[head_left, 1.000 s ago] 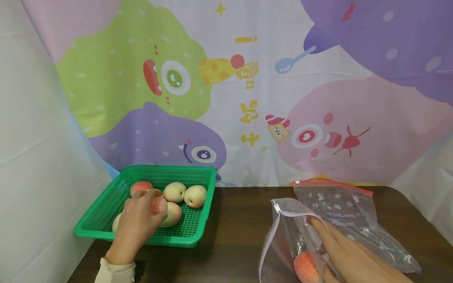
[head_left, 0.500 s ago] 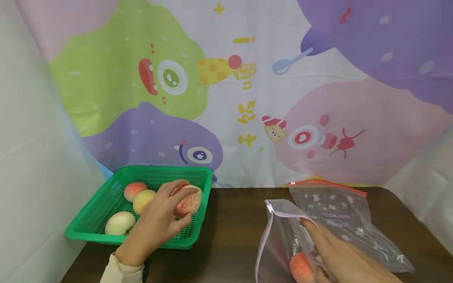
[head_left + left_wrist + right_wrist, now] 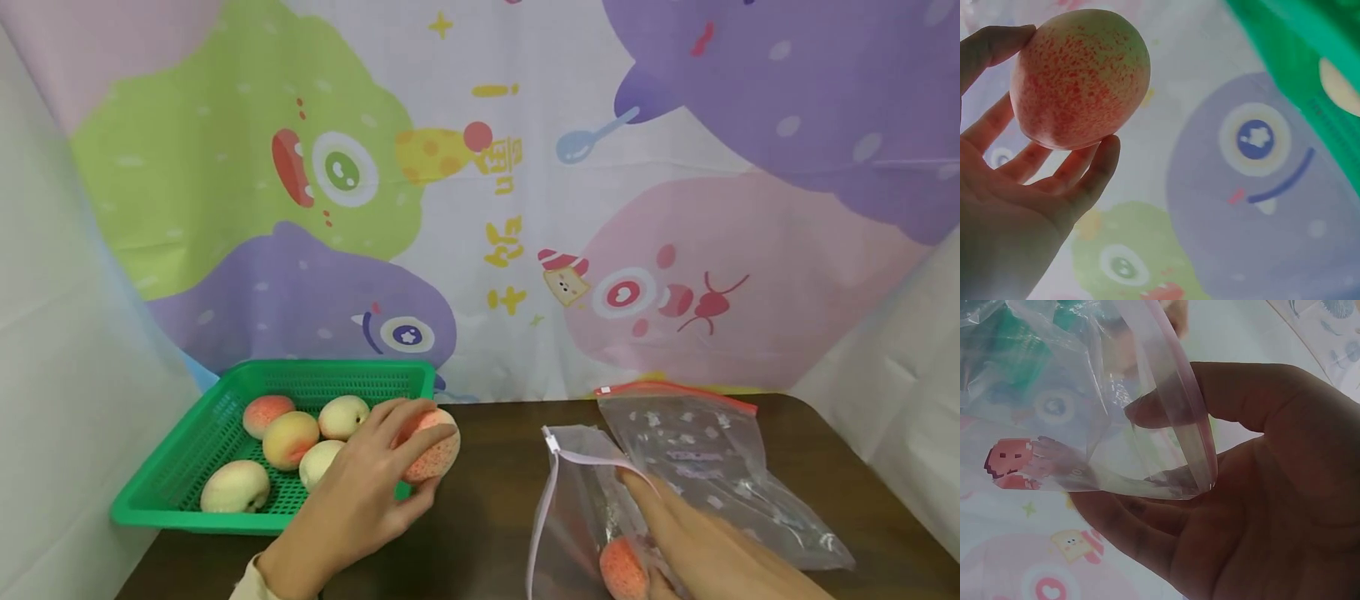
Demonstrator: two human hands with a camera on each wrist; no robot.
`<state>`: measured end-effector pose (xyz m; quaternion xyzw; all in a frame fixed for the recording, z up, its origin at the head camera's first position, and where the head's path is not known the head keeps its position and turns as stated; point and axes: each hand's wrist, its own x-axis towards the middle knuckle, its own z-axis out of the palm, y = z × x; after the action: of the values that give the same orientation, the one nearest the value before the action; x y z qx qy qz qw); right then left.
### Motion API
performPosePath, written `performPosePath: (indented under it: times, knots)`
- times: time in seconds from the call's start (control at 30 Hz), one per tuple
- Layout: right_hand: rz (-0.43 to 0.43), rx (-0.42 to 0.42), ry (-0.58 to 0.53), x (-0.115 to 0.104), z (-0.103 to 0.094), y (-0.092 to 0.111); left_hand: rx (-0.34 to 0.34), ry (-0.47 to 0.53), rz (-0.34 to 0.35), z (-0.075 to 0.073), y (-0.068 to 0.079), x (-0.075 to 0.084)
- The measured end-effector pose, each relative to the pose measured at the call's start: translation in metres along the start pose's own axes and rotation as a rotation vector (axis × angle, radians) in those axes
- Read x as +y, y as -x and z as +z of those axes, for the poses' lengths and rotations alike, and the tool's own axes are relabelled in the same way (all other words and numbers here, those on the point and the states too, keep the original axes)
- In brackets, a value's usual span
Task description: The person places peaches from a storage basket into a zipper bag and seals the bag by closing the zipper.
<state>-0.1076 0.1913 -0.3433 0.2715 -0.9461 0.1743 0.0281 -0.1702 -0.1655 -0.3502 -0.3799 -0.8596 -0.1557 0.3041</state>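
A peach with red speckles (image 3: 437, 446) is held in the fingers and thumb of my left hand (image 3: 367, 487), just past the right rim of the green basket (image 3: 161, 458). The left wrist view shows the same peach (image 3: 1082, 81) with fingertips around its underside and thumb at its side. My right hand (image 3: 693, 533) grips the edge of a clear zip bag (image 3: 566, 508) with a pale purple closure, its mouth spread. Thumb inside and fingers outside, the right hand (image 3: 1272, 469) shows up close in the right wrist view. Inside the bag lies a reddish peach (image 3: 622, 568).
Several peaches, among them a yellow-red peach (image 3: 290, 439), remain in the basket at left. A second zip bag (image 3: 697, 450) with a red closure lies flat behind the right hand. A printed cloth (image 3: 480, 350) hangs behind the brown table (image 3: 465, 533).
My left hand has lifted the speckled peach from within the basket and carried it right, past the rim. The right hand still holds the bag; the view has shifted slightly.
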Motion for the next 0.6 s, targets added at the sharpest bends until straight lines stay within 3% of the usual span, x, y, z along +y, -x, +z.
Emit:
performPosePath:
  times: [0.23, 0.47, 0.6]
  knots:
    - [-0.01, -0.026, -0.035, 0.003, 0.003, -0.002, 0.025, 0.019, 0.036, -0.007, -0.004, 0.019]
    - [-0.057, 0.032, -0.007, 0.001, 0.002, -0.001, 0.02, 0.026, 0.073, -0.012, -0.004, 0.034]
    - [-0.056, 0.011, -0.047, 0.001, 0.001, 0.0, 0.03, 0.027, 0.103, -0.016, -0.005, 0.04]
